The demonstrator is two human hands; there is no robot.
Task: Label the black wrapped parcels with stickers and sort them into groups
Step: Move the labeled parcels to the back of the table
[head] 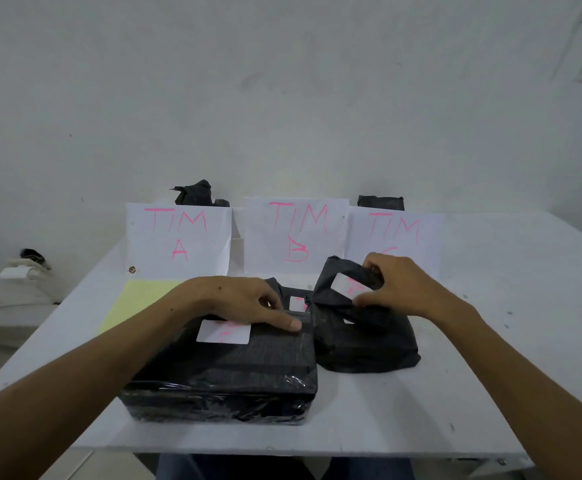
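I see a white desk carrying black parcels, three paper signs and a yellow sheet.

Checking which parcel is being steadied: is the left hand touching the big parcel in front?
Touching. The head view shows the left hand resting on the big parcel, fingers lying across its white sticker.

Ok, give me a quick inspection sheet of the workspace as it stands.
Surface: white table, scuffed.
Job's things: large parcel with white sticker; small parcel lifted over a black bag parcel; signs TIM A, TIM B and a third; parcels behind the first and third.
Clutter: yellow sheet.
Grippers: left hand rests on large parcel; right hand pinches small parcel.
Cables: nothing seen.
Surroundings: white wall.
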